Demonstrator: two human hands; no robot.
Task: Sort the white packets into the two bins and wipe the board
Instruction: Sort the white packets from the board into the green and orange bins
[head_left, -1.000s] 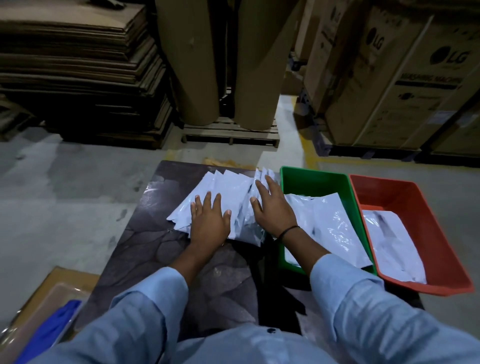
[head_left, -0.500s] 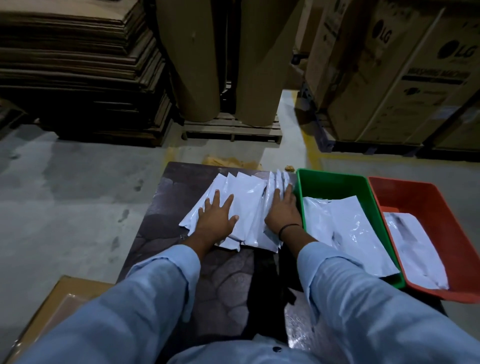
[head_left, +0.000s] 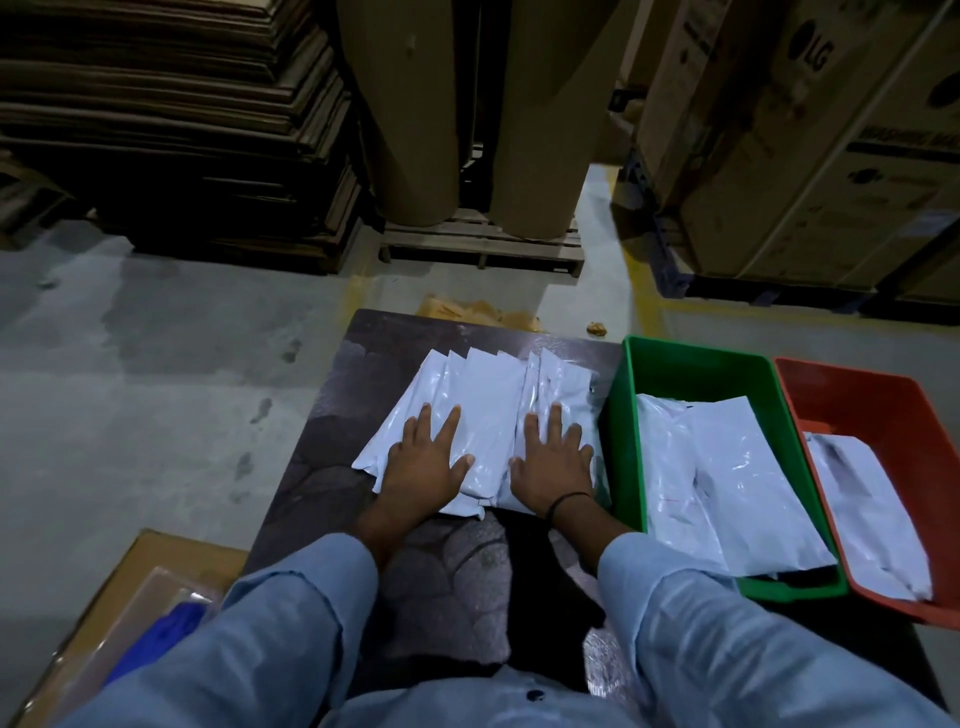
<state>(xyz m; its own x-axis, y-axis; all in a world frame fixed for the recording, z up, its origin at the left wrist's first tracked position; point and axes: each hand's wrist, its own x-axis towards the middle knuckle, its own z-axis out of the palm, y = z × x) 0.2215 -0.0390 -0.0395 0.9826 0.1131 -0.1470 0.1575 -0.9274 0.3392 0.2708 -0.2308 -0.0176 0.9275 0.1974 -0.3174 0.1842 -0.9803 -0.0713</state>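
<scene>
A fanned pile of several white packets (head_left: 488, 410) lies on the dark board (head_left: 332, 415). My left hand (head_left: 423, 460) rests flat on the pile's left side, fingers straight and spread. Flat on the right side lies my right hand (head_left: 553, 460), a black band at its wrist. To the right of the pile stands the green bin (head_left: 621, 431) with white packets (head_left: 727, 483) inside. Beside that, the red bin (head_left: 883, 415) holds a white packet (head_left: 867, 514).
A cardboard box (head_left: 161, 561) with a blue object (head_left: 161, 634) under clear plastic sits on the floor at lower left. Stacked cardboard sheets, two large brown rolls on a wooden pallet (head_left: 483, 244) and big cartons (head_left: 810, 171) stand beyond the board.
Both hands have spread out flat on the packet pile, the right hand's fingers now pointing straight ahead. The view has shifted a little to the left.
</scene>
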